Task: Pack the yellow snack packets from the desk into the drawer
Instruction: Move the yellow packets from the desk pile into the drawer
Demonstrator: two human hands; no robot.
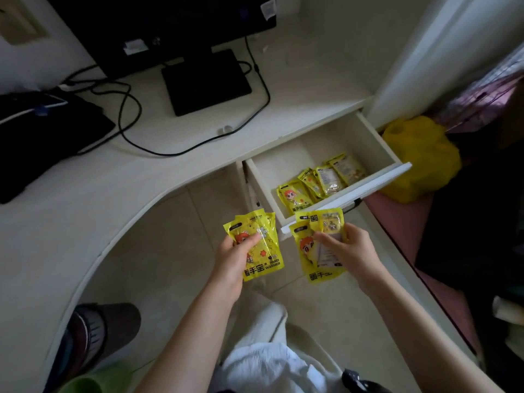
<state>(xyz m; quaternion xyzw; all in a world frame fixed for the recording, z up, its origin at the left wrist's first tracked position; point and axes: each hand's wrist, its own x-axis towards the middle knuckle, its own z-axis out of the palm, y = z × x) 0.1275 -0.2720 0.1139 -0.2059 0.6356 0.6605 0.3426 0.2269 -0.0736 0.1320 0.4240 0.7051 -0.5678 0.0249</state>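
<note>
A home bedroom study corner: a curved tabletop (85,199) with a monitor (158,26), beside a bed (402,222).

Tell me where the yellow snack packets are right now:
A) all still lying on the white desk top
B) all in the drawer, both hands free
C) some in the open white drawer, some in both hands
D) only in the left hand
C: a batch of yellow snack packets lies in the open white drawer, while the left hand and the right hand each hold more packets in front of it.
</note>
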